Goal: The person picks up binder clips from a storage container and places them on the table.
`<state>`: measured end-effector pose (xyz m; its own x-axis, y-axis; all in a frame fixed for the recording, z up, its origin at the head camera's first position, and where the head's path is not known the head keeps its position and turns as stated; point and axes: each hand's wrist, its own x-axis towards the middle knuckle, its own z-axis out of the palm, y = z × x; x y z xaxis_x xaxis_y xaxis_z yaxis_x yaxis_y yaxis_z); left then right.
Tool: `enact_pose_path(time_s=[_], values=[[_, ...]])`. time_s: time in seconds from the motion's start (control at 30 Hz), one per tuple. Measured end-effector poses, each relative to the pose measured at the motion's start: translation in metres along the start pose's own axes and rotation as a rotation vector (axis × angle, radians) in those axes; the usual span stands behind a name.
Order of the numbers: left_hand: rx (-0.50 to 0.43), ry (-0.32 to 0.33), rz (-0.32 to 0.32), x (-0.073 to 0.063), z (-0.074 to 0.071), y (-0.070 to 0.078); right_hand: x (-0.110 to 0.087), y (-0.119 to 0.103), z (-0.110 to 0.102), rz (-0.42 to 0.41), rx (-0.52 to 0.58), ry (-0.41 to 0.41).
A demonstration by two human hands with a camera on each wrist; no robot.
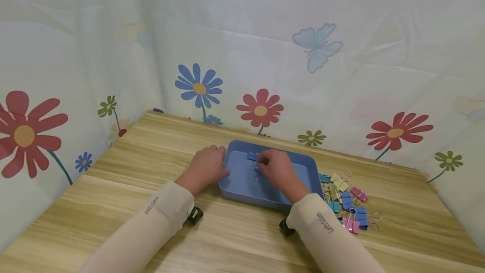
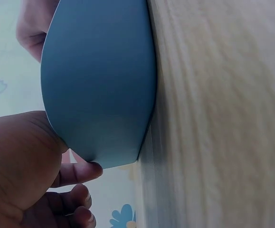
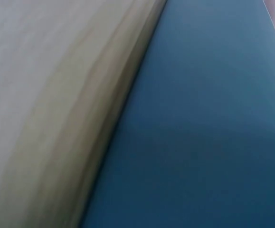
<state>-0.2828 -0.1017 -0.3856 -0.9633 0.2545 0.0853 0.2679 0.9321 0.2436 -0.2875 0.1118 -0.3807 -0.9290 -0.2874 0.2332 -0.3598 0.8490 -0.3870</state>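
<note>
A blue tray [image 1: 238, 182] lies on the wooden table. My left hand [image 1: 206, 165] grips its left rim; in the left wrist view the thumb side of that hand [image 2: 23, 156] overlaps the tray wall [image 2: 99, 85] and a fingertip touches its edge. Over the inside of the tray, my right hand [image 1: 279, 174] pinches a blue binder clip [image 1: 256, 166], partly hidden by the fingers. Just beyond it, another blue binder clip [image 1: 251, 156] lies in the tray. The tray's outer wall [image 3: 199, 118] fills much of the right wrist view, with the right hand mostly out of sight.
Right of the tray sits a loose pile of binder clips in several colours, among them a yellow clip [image 1: 339, 183], a pink clip [image 1: 359, 194] and a blue clip [image 1: 361, 218]. A flower-printed curtain [image 1: 242, 45] stands behind the table [image 1: 151, 151].
</note>
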Motion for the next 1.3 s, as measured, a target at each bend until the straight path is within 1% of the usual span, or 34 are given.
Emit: enact_pose_path(time_s=[0.1,0.4,0.53,0.67,0.77,0.9,1.0,1.17,1.3], values=[[-0.003,-0.009,-0.002,0.0,0.0,0.0,-0.003,0.001,-0.003,-0.001,0.008,0.003],[-0.013,-0.008,0.006,0.0,0.0,-0.001,-0.009,0.001,-0.012,-0.017,0.015,0.021],[-0.018,-0.006,0.007,0.0,0.0,-0.001,-0.014,0.001,-0.016,-0.053,0.031,0.075],[-0.014,-0.005,0.006,0.0,-0.001,0.0,-0.023,0.002,-0.026,-0.076,0.056,0.133],[-0.009,-0.004,0.009,0.0,-0.001,0.0,-0.03,0.007,-0.034,-0.083,0.065,0.175],[-0.009,-0.001,0.01,-0.001,-0.003,0.0,-0.039,0.013,-0.042,-0.122,0.075,0.235],[-0.016,-0.001,0.006,-0.001,-0.003,0.0,-0.045,0.015,-0.048,-0.141,0.082,0.258],[-0.02,-0.005,0.003,0.0,-0.002,-0.001,-0.057,0.022,-0.06,-0.133,0.071,0.279],[-0.028,-0.014,0.0,-0.001,-0.001,0.001,-0.067,0.033,-0.071,-0.098,0.036,0.294]])
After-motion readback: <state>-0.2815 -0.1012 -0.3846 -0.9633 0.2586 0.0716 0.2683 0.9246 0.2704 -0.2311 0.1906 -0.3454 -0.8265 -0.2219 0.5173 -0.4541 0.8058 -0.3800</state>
